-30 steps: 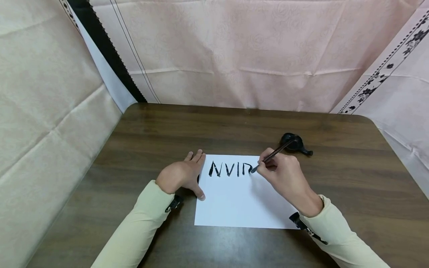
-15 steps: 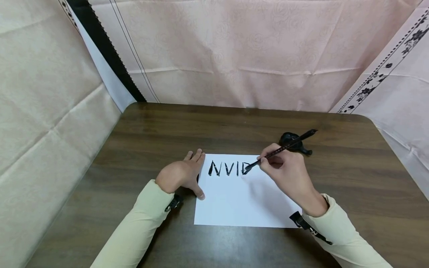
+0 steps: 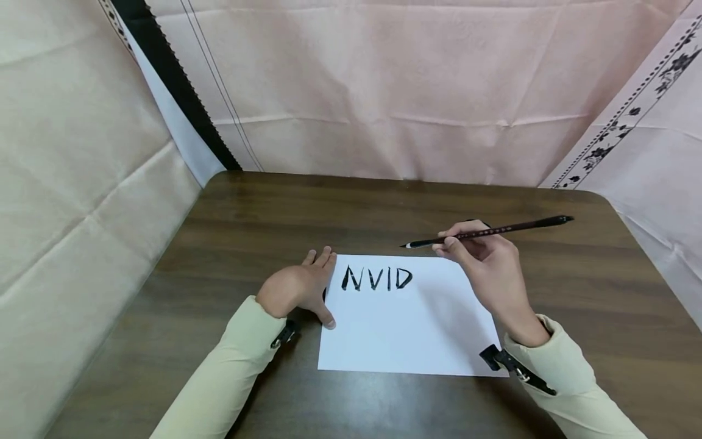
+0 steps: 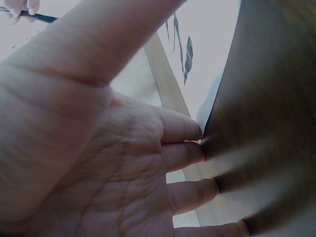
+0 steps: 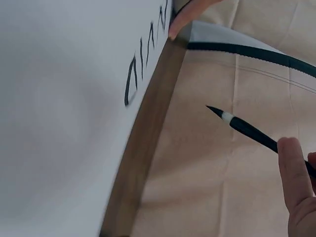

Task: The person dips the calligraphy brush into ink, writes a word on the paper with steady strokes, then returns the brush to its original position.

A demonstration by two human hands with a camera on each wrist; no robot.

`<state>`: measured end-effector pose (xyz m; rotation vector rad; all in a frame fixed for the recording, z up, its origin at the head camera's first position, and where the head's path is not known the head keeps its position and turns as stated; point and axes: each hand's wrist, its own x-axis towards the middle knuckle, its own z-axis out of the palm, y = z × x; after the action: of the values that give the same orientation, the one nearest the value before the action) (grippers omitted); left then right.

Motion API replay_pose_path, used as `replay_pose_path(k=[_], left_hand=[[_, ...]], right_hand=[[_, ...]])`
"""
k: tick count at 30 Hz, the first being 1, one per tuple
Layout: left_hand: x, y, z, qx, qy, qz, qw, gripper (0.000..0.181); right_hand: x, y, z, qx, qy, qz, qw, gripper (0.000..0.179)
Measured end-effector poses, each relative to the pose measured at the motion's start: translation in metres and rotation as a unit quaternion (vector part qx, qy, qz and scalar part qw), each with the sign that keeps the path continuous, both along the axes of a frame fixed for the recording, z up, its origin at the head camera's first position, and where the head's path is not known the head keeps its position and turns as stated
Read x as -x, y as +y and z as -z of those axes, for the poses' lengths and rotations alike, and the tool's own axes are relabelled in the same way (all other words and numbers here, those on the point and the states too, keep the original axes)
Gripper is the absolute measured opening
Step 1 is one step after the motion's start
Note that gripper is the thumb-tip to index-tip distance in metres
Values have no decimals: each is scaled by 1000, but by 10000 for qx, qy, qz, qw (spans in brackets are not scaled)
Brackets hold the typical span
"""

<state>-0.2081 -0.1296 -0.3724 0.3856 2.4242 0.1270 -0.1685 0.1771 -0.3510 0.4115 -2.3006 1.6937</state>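
Note:
A white sheet of paper (image 3: 406, 335) lies on the table with the black brushed letters "NVID" (image 3: 375, 284) along its upper left part. My left hand (image 3: 298, 286) rests at the sheet's left edge, thumb on the paper and fingers spread straight; the left wrist view shows its fingertips (image 4: 195, 152) touching down by the edge. Between thumb and fingers my right hand (image 3: 488, 262) pinches a dark writing brush (image 3: 521, 227) over the sheet's upper right. The brush's black tip (image 5: 215, 111) points left, clear of the paper. Behind that hand, the black ink dish is almost wholly hidden.
The brown wooden table (image 3: 263, 207) has rounded far corners. Pale patterned cloth (image 3: 439, 79) hangs beyond its far edge and along both sides. Black straps (image 3: 518, 369) circle the wrists near the cream sleeves (image 3: 570, 384).
The lower stroke of the D was drawn, then my right hand lifted the brush from the paper and moved right and away, covering the ink dish. My left hand stayed put.

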Motion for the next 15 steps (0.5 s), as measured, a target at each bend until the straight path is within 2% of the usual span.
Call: replay_pose_path(k=[4, 8, 11, 13, 15], left_hand=[[0, 1, 3, 5, -16, -21, 10000, 138], [-1, 1, 3, -37, -5, -23, 10000, 138], [-1, 1, 2, -57, 10, -15, 10000, 138], [-1, 1, 2, -65, 22, -5, 10000, 138], [-1, 0, 1, -69, 25, -12, 10000, 138]], right_hand=[[1, 6, 3, 590, -674, -244, 9957, 18], [1, 11, 7, 735, -1077, -199, 9913, 20], [2, 14, 11, 387, -949, -77, 9947, 18], [3, 14, 14, -171, -637, 53, 9978, 14], [6, 13, 19, -829, -186, 179, 9962, 10]])
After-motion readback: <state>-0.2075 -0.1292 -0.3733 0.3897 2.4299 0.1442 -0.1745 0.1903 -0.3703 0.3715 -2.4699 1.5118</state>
